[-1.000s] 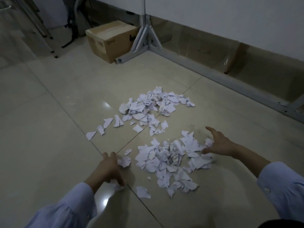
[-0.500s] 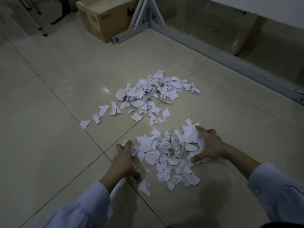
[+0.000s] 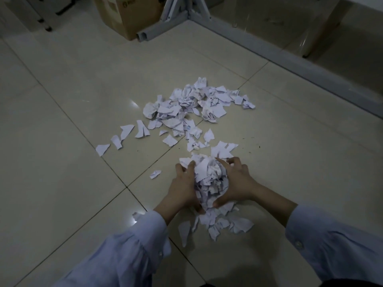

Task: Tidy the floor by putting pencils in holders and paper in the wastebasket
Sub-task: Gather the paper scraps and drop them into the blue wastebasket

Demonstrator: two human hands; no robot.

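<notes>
Left grip and right grip, fingers curled, clasp a wad of torn paper from either side, low over the tiled floor; whether the wad is clear of the floor cannot be told. Loose scraps lie on the floor just under the wad, on the person's side. A second paper pile lies farther off, with a trail of single pieces running to its left. A cardboard box and a grey metal frame stand at the far edge. Light blue sleeves cover both forearms.
</notes>
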